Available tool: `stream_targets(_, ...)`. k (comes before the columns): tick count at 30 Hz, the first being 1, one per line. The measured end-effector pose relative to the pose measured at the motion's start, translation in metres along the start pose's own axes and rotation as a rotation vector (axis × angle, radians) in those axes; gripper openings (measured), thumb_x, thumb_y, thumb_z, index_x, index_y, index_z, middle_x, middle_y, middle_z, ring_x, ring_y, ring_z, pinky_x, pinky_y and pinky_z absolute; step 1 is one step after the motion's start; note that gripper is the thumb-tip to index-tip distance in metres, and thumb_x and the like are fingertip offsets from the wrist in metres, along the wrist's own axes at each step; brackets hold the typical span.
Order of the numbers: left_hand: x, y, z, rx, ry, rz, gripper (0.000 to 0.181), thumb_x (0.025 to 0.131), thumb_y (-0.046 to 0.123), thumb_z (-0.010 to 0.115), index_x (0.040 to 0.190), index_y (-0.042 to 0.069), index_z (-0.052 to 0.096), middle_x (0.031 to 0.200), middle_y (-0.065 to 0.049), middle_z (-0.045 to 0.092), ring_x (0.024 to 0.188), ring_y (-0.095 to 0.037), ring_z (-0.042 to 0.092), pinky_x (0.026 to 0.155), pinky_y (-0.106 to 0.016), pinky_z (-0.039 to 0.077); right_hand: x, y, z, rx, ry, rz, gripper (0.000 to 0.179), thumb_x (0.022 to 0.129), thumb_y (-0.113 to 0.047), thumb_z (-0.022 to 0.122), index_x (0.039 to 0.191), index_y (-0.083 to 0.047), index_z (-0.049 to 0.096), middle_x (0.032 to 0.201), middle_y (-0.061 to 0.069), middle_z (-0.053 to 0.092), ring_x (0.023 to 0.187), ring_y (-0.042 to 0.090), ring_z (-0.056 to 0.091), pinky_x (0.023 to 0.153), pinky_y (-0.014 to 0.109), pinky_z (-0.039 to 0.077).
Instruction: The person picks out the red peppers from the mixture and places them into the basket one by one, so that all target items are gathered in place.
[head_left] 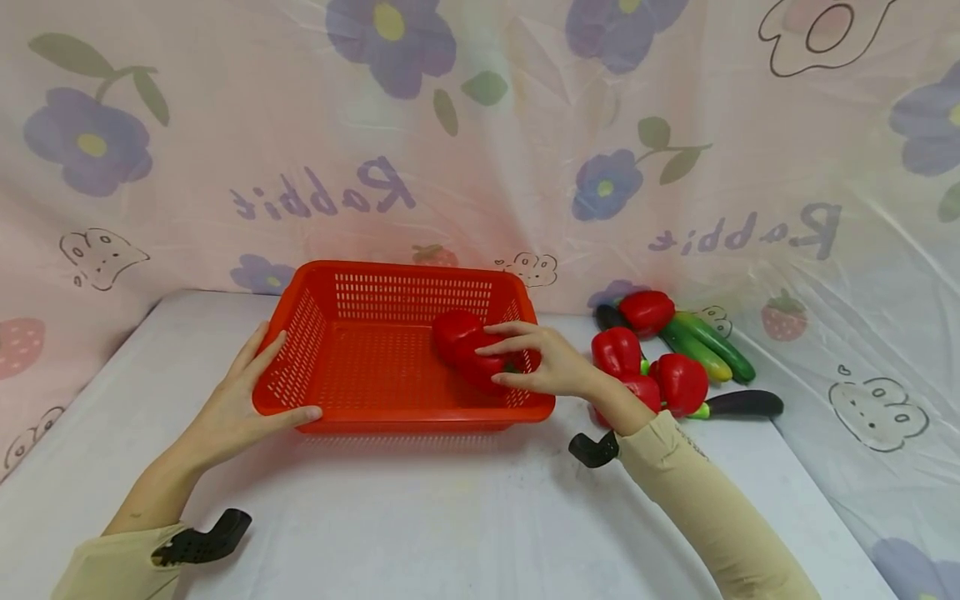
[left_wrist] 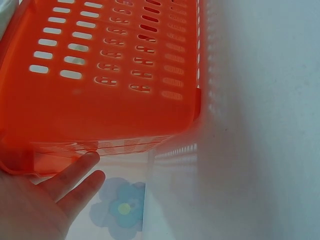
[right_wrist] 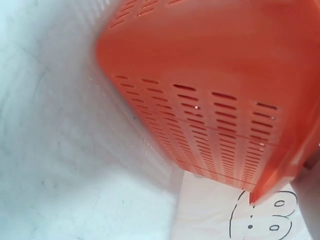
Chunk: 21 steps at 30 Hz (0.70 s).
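A red-orange slotted plastic basket (head_left: 390, 414) stands on the white table, and its outer walls fill both wrist views. At its left front corner is my left hand (head_left: 232, 408), thumb over the front rim and straight, spread fingers along the left side. Inside, toward the right end, glossy red bell peppers lie close together. My right hand (head_left: 543, 358) reaches over the right rim and holds the nearer red bell pepper (head_left: 474, 371), fingertips curved on its upper side and thumb on the near side. Another red bell pepper (head_left: 452, 327) lies just behind it.
Right of the basket lies a pile of vegetables: several red bell peppers (head_left: 681, 383), green cucumbers (head_left: 701, 342) and a dark eggplant (head_left: 746, 404). A flowered curtain (head_left: 480, 167) hangs behind the table (head_left: 420, 525). Black brackets (head_left: 213, 537) are strapped at both wrists.
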<state>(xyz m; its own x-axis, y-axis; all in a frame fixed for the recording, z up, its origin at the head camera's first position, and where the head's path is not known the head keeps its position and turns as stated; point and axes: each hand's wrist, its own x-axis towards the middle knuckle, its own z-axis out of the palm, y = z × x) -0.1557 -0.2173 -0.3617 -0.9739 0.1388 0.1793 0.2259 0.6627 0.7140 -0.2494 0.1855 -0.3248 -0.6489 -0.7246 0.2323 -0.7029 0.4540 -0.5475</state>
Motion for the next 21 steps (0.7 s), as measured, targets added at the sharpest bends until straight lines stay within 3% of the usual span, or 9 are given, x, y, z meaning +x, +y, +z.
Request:
stream_targets(7,-0.0001,-0.0002,0.0004,0.010,0.007,0.006,0.109,0.074,0.038,0.081,0.155,0.012,0.012,0.162,-0.003,-0.008,0.144,-0.047,0.008,0.093,-0.079,0.024,-0.0007,0.0014,0.0034,-0.043,0.009,-0.008,0.040,0.082,-0.021,0.075,0.121,-0.022,0.069,0.137,0.007,0.055,0.126,0.027,0.049,0.094,0.045,0.051)
stream_targets(21,0.0007,-0.0020,0.0005,0.005,0.001,0.003,0.110,0.074,0.038,0.081,0.155,0.013,0.012,0.162,-0.001,-0.009,0.144,-0.047,0.007,0.092,-0.080,0.024,-0.0051,0.0048,0.0075,-0.051,0.073,0.011,0.043,0.081,-0.022,0.076,0.123,-0.014,0.067,0.135,0.013,0.055,0.127,0.030,0.049,0.098,0.052,0.048)
